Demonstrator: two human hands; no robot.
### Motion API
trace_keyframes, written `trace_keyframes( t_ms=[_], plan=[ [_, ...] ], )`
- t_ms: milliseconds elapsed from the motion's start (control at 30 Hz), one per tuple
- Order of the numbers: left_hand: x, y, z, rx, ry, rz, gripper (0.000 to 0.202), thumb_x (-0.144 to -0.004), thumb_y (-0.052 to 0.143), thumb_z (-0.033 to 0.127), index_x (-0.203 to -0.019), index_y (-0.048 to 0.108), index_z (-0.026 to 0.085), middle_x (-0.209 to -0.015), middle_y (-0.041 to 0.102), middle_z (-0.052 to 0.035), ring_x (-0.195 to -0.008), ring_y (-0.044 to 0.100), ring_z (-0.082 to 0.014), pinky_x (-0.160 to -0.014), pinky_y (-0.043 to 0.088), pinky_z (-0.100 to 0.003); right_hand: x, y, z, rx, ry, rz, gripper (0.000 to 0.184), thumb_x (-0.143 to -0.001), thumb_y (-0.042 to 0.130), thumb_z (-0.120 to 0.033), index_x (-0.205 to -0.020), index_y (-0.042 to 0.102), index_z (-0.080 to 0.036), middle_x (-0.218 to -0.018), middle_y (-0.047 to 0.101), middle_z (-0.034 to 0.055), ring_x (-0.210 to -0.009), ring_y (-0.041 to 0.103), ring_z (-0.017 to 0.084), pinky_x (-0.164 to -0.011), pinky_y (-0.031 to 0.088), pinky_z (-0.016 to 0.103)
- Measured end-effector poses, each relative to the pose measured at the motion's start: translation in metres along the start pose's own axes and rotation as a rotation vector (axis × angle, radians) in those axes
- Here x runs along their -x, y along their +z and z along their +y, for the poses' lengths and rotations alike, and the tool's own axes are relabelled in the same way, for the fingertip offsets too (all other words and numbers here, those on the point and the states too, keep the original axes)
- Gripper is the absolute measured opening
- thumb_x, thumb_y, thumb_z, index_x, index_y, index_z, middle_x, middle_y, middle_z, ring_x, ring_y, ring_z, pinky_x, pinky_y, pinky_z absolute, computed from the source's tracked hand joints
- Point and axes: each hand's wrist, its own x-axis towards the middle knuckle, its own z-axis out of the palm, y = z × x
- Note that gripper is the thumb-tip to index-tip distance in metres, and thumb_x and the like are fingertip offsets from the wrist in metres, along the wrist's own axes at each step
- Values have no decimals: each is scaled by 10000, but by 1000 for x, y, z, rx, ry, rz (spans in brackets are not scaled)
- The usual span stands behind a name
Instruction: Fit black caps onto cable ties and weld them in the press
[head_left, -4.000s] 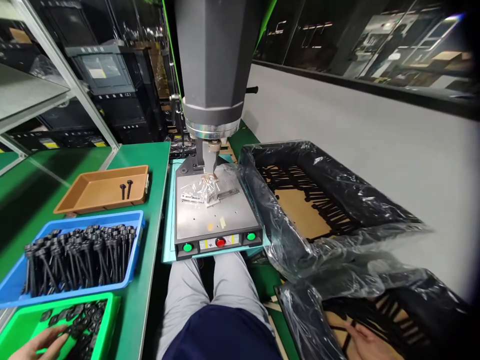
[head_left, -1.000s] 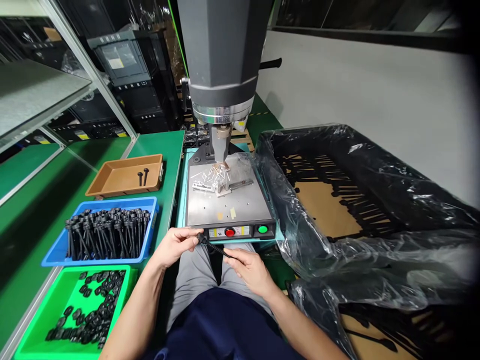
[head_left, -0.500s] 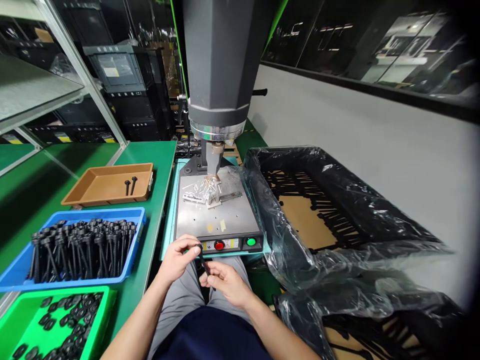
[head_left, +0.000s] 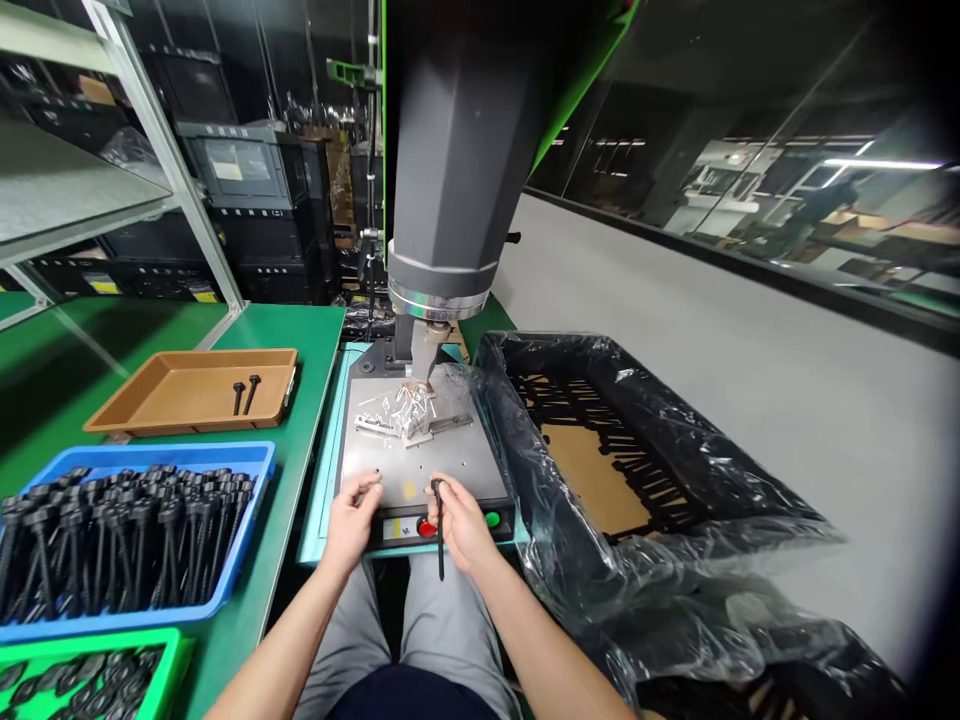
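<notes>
My right hand pinches a slim black bolt-like part near its wider upper end. The shaft hangs down in front of the machine's red button. To its left, my left hand is at the front edge of the metal plate, thumb and fingers drawn together; whatever may be between them is hidden. On that plate sits a small fixture wrapped in clear film and strewn with white slivers, directly under the machine's metal horn.
At left, a brown tray holds two black bolt-like parts. A blue tray is packed with similar ones, and a green tray contains small black pieces. At right stands a film-lined box with rows of dark parts on cardboard.
My hands have moved apart and up towards the plate. The black part, between both hands before, now hangs from my right hand alone. The camera view has shifted.
</notes>
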Motion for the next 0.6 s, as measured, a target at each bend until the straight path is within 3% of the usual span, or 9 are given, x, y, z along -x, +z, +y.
trace_keyframes(
  t_ms=[67, 167, 333, 400, 467, 533, 600],
  plan=[
    [-21, -2, 3, 110, -9, 5, 323, -725, 699, 431, -915, 695, 170, -1366, 494, -133, -1227, 484, -277, -897, 476, -350, -23, 3, -4, 35, 12, -9, 481, -662, 758, -465, -1019, 599, -183, -842, 605, 30, -587, 528, 108, -517, 398, 228],
    [-42, 2, 15, 313, -69, -97, 321, -709, 713, 430, -910, 703, 180, -1478, 377, -111, -1287, 431, -302, -903, 485, -362, -54, 13, -6, 100, 27, -16, 469, -606, 778, -420, -957, 609, -159, -788, 602, 23, -556, 535, 103, -493, 389, 215],
    [-60, 20, 35, 370, -101, -217, 308, -679, 744, 404, -861, 714, 157, -1403, 473, -133, -1197, 518, -293, -854, 511, -362, -97, 27, -15, 108, -101, 2, 422, -644, 732, -404, -969, 590, -176, -773, 590, -6, -545, 526, 90, -488, 389, 206],
    [-67, 26, 39, 321, -87, -218, 313, -658, 763, 388, -865, 711, 159, -1291, 573, -128, -1040, 612, -245, -808, 515, -345, -110, 28, -24, 102, -167, 16, 415, -676, 712, -399, -1005, 576, -187, -776, 582, -19, -559, 523, 87, -503, 395, 205],
    [-76, 31, 41, 234, -54, -181, 329, -639, 777, 377, -871, 704, 155, -1011, 693, -96, -838, 649, -188, -743, 506, -314, -121, 25, -34, 117, -250, 48, 420, -710, 691, -392, -1056, 562, -190, -757, 568, -29, -561, 515, 89, -510, 399, 208],
    [-85, 34, 43, 153, 2, -135, 314, -630, 783, 361, -839, 697, 143, -764, 688, -42, -688, 617, -148, -687, 482, -286, -132, 21, -45, 155, -342, 82, 461, -749, 659, -390, -1148, 538, -193, -748, 560, -30, -562, 514, 99, -513, 406, 219],
    [-94, 37, 45, 121, 51, -100, 280, -619, 788, 339, -786, 685, 139, -684, 657, -13, -610, 571, -123, -648, 456, -267, -141, 17, -55, 198, -412, 106, 493, -779, 624, -398, -1215, 522, -192, -770, 568, -18, -580, 525, 111, -526, 420, 232]
  ],
)
